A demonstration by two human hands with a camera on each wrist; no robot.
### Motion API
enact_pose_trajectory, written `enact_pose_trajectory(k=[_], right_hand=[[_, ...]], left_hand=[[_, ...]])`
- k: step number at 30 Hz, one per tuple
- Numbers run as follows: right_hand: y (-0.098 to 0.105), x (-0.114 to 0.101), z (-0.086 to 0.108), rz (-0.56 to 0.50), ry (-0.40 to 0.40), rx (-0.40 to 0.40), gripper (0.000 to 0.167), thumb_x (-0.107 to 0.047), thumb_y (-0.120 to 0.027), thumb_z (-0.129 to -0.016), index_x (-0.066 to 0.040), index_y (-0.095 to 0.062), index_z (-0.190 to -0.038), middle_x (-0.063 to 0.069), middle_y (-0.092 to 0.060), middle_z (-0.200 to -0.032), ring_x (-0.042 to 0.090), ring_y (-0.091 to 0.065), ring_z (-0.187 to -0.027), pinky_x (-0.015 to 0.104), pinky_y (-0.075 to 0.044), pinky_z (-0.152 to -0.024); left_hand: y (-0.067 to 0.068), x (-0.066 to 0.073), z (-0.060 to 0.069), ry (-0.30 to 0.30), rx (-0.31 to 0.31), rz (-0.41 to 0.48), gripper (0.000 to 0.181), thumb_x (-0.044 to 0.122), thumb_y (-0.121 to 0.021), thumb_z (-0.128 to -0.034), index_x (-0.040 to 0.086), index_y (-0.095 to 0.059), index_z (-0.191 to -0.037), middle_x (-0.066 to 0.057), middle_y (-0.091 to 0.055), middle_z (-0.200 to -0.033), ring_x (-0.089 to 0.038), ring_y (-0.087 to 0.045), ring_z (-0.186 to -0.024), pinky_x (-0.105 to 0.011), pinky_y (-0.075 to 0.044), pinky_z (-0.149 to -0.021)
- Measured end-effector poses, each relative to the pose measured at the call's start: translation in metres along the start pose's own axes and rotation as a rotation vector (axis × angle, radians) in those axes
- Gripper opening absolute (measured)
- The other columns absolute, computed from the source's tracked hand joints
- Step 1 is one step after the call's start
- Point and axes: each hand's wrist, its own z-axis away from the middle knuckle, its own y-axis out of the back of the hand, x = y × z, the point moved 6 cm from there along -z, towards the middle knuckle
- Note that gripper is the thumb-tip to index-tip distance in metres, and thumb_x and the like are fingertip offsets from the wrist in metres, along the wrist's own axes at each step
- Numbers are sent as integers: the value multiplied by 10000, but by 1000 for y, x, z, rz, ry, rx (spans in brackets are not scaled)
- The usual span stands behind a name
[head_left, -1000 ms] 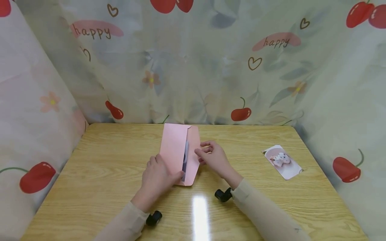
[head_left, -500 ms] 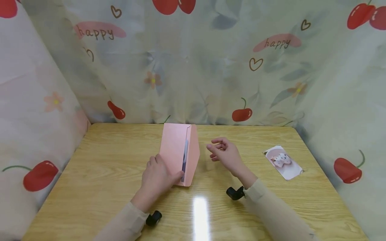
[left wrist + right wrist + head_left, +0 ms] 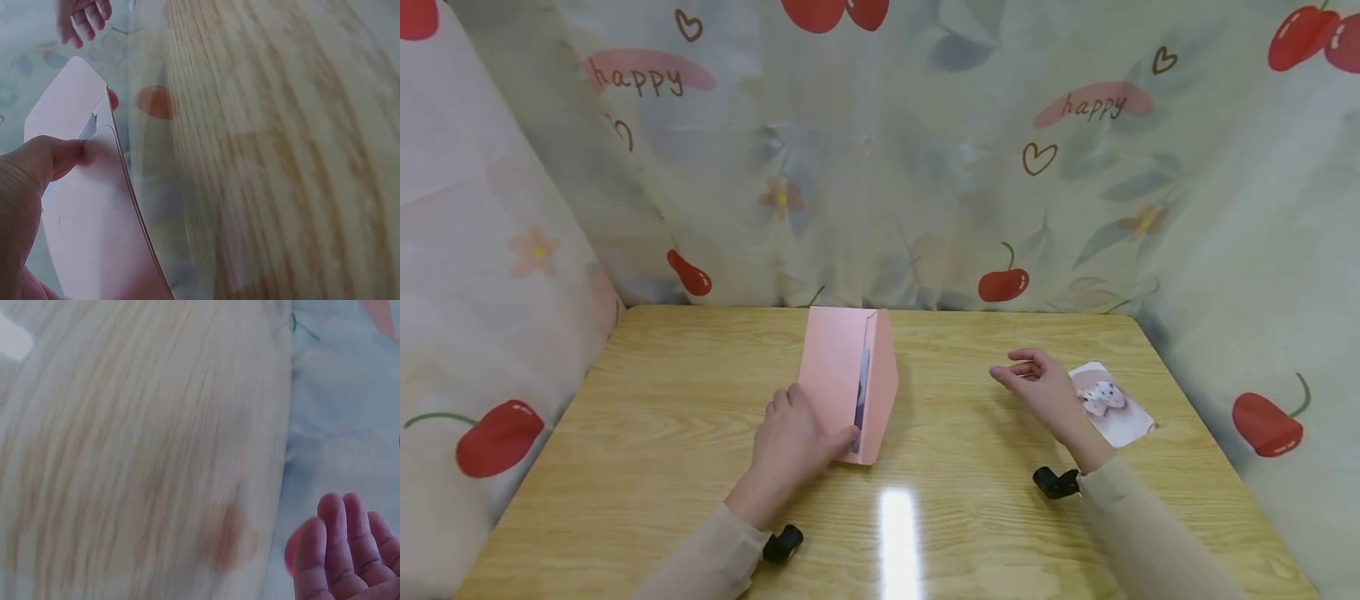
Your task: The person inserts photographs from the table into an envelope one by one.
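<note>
In the head view my left hand (image 3: 793, 442) holds a pink envelope (image 3: 835, 350) near its lower end. The thumb lies across the pocket's opening, as the left wrist view shows too with the thumb (image 3: 59, 156) on the envelope (image 3: 94, 212). A grey-and-white card (image 3: 862, 392) shows as a narrow strip inside the slot. The flap (image 3: 882, 383) on the right side stands partly raised. My right hand (image 3: 1045, 396) is away from the envelope, with loosely bent fingers (image 3: 334, 531) holding nothing. Beside it lies a photo card (image 3: 1120, 417), partly hidden behind the hand.
The wooden table (image 3: 685, 392) has a bright light reflection near its front. A patterned curtain (image 3: 880, 167) with cherries, hearts and lettering closes off the back and both sides. A black wrist camera (image 3: 1056, 483) sits at each cuff.
My right hand has let go of the envelope's flap and moved right, up to the photo card. The flap has tilted further up. My left hand has stayed put.
</note>
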Motion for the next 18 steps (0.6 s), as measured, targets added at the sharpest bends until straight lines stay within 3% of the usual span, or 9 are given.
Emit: enact_pose_trajectory(k=[3, 11, 18], right_hand=[[20, 12, -1, 102, -14, 40, 725, -594, -666, -814, -111, -486, -1324, 101, -602, -1150, 248, -579, -1030, 328, -496, -795], [65, 41, 0, 198, -107, 84, 920, -613, -626, -835, 16, -328, -1436, 242, -404, -1391, 416, -394, -1259, 539, -374, -972], [84, 63, 2, 225, -215, 123, 959, -530, -625, -879, 67, -179, -1483, 315, -213, -1497, 474, -337, -1273, 553, -402, -941]], left_hand=[[1, -3, -1, 10, -8, -1, 1032, 733, -663, -679, -92, -405, -1245, -186, -460, -1027, -275, -467, -875, -421, -490, -714], [4, -2, -2, -7, 1, -14, 1020, 720, -671, -683, -102, -412, -1229, -205, -469, -1032, -280, -478, -868, -430, -495, -715], [3, -4, -3, -8, -13, -4, 1035, 728, -666, -683, -102, -408, -1244, -202, -469, -1041, -280, -477, -876, -436, -493, -719]])
